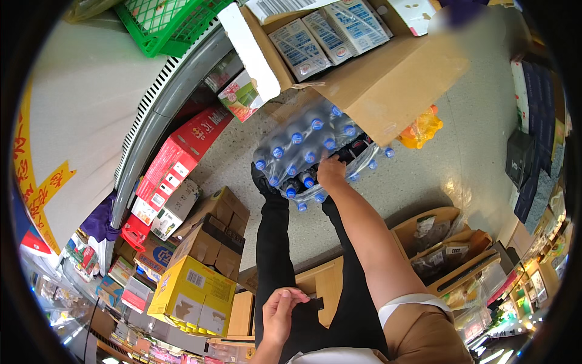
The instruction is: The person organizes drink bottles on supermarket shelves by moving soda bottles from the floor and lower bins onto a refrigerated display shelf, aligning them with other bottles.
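Note:
A pack of bottles with blue caps (297,138) stands on the floor between my feet, in clear plastic wrap. The wrap is loose along its near right side, where dark bottles (356,147) show. My right hand (331,172) reaches down into this side with bent fingers. Its fingertips are partly hidden, so whether it grips a bottle or the wrap is unclear. Close above my lap, my left hand (279,314) is closed, thumb and fingers together. A small flat black object (316,303) shows at its fingertips.
An open cardboard carton (394,82) of white-and-blue boxes stands beyond the bottles. A yellow-orange package (419,128) lies right of it. Red boxes (182,158), brown cartons (212,239) and a yellow carton (193,294) line the left. Wooden bins (436,230) stand at right.

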